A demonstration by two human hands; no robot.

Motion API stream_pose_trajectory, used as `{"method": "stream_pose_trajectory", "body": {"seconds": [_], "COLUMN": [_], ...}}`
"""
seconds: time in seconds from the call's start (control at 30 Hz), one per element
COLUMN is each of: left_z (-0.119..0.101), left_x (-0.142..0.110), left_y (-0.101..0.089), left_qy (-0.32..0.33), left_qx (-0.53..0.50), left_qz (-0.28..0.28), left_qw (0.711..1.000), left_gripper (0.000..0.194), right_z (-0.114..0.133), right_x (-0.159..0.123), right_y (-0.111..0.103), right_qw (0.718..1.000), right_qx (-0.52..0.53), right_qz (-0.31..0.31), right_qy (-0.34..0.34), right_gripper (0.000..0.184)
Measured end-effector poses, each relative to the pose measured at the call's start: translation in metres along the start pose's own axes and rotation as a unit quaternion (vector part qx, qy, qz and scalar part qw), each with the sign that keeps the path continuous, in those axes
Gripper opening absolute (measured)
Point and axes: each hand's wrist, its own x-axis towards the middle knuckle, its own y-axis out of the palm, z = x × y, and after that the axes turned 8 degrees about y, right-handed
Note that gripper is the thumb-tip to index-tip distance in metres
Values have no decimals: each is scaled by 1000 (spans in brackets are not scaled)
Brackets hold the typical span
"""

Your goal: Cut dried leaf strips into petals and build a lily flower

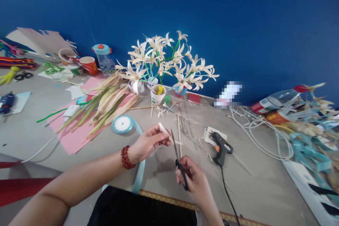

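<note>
My left hand (pixel 148 143) pinches a small pale strip of corn husk (pixel 164 130) between thumb and fingers, held above the floor. A red bead bracelet (pixel 126 157) circles that wrist. My right hand (pixel 194 182) grips black-handled scissors (pixel 178 157), blades pointing up and meeting the lower end of the strip. A thin wooden stick (pixel 179 135) lies just behind the blades.
A black hot glue gun (pixel 221 147) with its cord lies to the right. Light blue ribbon roll (pixel 122 124), corn husks (pixel 106 104) on pink paper and a husk-flower bouquet (pixel 164 60) stand ahead. White cables (pixel 261 130), bottles and more husk flowers crowd the right side.
</note>
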Motion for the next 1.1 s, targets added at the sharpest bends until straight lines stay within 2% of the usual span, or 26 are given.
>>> {"method": "stream_pose_trajectory", "body": {"seconds": [0.13, 0.3, 0.5, 0.7, 0.8, 1.1], "left_z": [0, 1, 0, 3, 3, 2], "left_x": [0, -2, -9, -8, -7, -6], "left_y": [0, 0, 6, 6, 4, -1], "left_qy": [-11, -17, -10, -9, -13, -16], "left_qx": [8, 1, 0, 14, 13, 2], "left_qz": [-5, 11, 68, 96, 118, 135], "left_qw": [1000, 1000, 998, 995, 993, 991], "left_gripper": [14, 14, 16, 17, 17, 16], "right_z": [1, 2, 13, 17, 18, 21], "right_x": [-3, 0, 17, 22, 23, 24], "right_y": [1, 13, 26, 27, 22, 15], "right_qw": [999, 989, 952, 940, 946, 954], "right_qx": [19, 125, 254, 284, 268, 259], "right_qz": [-26, -48, -151, -161, -146, -112], "right_qy": [-6, -60, -80, -100, -110, -104], "right_gripper": [42, 36, 31, 31, 30, 30]}}
